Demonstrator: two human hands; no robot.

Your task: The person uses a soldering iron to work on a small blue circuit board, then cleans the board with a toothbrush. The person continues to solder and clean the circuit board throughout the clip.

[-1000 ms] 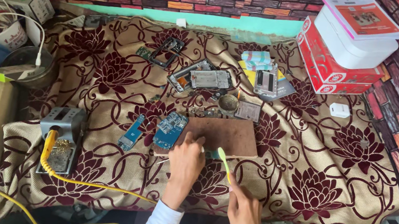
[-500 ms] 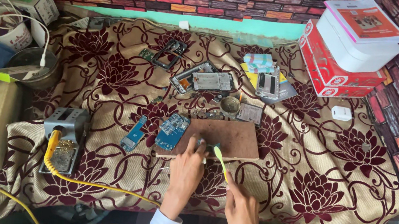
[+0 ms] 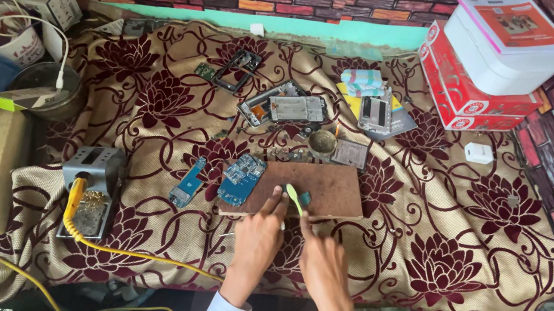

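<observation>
While right hand [image 3: 325,263] fingers clamp yellow-green plastic brush [image 3: 294,198] over small dark chip [image 3: 304,198] on brown wooden board [image 3: 332,188], left hand [image 3: 258,234] fingers together steady board edge. Cleaning seems underway; blue circuit board [image 3: 242,178] beside waits, phone frames [image 3: 285,108] still unassembled.

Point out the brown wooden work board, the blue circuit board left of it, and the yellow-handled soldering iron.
Brown wooden work board [image 3: 332,188], head view, bare top surface.
Blue circuit board [image 3: 243,176], head view, its middle.
Yellow-handled soldering iron [image 3: 76,194], head view, its handle.

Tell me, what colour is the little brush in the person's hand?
The brush is yellow-green, held in the right hand over the brown board. The head view shows it.
</observation>
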